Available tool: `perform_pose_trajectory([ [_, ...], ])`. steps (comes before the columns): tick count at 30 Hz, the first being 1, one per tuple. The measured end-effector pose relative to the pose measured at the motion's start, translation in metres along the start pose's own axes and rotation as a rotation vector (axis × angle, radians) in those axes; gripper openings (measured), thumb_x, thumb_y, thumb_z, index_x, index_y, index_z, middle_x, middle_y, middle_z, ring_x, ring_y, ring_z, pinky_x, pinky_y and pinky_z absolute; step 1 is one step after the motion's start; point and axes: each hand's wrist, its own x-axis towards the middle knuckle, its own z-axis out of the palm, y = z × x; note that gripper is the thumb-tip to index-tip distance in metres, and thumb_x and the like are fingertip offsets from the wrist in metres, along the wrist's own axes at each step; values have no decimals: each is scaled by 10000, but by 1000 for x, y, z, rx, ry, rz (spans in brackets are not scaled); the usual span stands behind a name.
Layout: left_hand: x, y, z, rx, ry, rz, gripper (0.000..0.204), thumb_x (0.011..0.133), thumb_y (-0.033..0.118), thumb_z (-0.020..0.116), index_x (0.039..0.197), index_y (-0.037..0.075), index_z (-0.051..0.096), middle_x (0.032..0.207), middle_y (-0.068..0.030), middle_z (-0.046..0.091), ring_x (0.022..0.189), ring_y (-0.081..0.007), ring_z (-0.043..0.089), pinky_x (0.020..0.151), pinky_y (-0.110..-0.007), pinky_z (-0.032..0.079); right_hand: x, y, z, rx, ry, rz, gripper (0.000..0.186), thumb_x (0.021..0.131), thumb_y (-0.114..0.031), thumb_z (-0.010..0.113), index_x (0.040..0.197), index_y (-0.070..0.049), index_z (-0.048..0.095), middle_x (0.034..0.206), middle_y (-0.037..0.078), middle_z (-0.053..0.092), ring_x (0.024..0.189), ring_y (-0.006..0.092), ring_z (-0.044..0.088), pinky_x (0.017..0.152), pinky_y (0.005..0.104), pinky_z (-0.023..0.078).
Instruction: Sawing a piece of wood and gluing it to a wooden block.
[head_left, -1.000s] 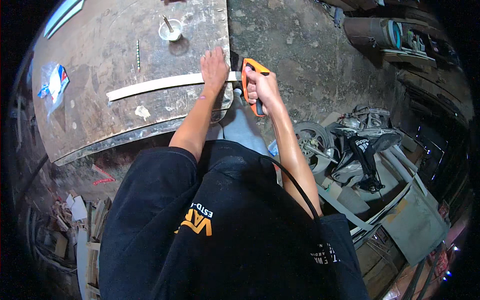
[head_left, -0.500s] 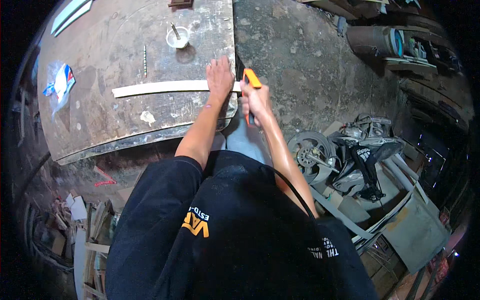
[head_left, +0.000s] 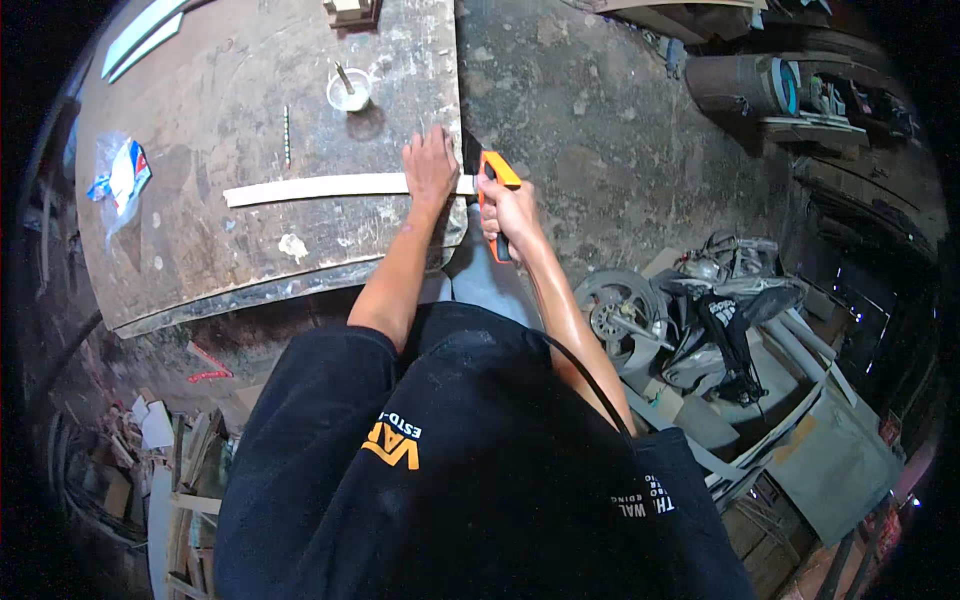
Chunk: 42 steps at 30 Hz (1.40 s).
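A long white strip (head_left: 310, 187) lies across the worktable, its right end at the table's right edge. My left hand (head_left: 430, 165) rests flat over the strip near that end, fingers stretched away from me. Just right of the table edge, my right hand (head_left: 512, 215) is wrapped around the orange and black handle of a handsaw (head_left: 497, 168). Its dark blade reaches away from me along the table edge, beside the strip's right end. Most of the blade is hard to make out against the dark floor.
On the table (head_left: 220, 120) are a white cup (head_left: 350, 95) with a stick in it, a patterned pencil (head_left: 287, 135), a plastic bag (head_left: 122, 175), pale strips (head_left: 145, 38) and a brown wooden piece (head_left: 352, 12). A motorcycle (head_left: 690, 310) and boards (head_left: 830, 470) stand at right.
The right hand and saw, blurred before, now show sharply, with the handle slightly lower in view. The whole view has shifted a little. The left hand stays on the strip.
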Motion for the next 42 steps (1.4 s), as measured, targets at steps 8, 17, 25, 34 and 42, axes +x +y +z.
perform_pose_trajectory([
  [8, -103, 51, -23, -415, -291, -379, 258, 859, 243, 606, 796, -6, 636, 659, -214, 614, 651, -421, 629, 607, -501, 467, 13, -7, -17, -46, -71, -34, 300, 968, -265, 607, 750, -123, 460, 526, -62, 392, 374, 52, 351, 355, 250, 306],
  [17, -96, 67, 22, -2149, -442, -1126, 120, 1012, 69, 436, 1101, 82, 515, 765, 31, 543, 496, -54, 499, 448, -171, 428, 20, -6, -22, 67, -118, 6, 360, 966, -324, 623, 719, -96, 495, 524, -37, 436, 374, 74, 410, 350, 262, 330],
  [25, -110, 63, 7, -1452, -498, -876, 75, 923, 108, 600, 947, 38, 612, 751, -44, 650, 552, -133, 604, 504, -260, 483, 13, -17, -20, -5, -88, 10, 388, 979, -313, 607, 672, -151, 433, 518, -66, 401, 373, 48, 366, 350, 245, 308],
  [34, -52, -5, -19, -338, -266, 195, 623, 751, 121, 761, 1341, 148, 564, 1254, -91, 562, 1199, -303, 507, 999, -452, 392, 18, -41, -32, -1, -177, 48, 388, 979, -364, 607, 704, -134, 458, 528, -67, 414, 390, 49, 380, 372, 253, 343],
  [42, -58, -24, -11, -361, -223, 301, 517, 766, 112, 740, 1267, 190, 632, 1178, -60, 589, 1070, -294, 541, 908, -440, 434, 33, -48, -33, 70, -168, 92, 377, 971, -330, 625, 714, -128, 438, 552, -50, 436, 411, 55, 398, 379, 258, 344],
])
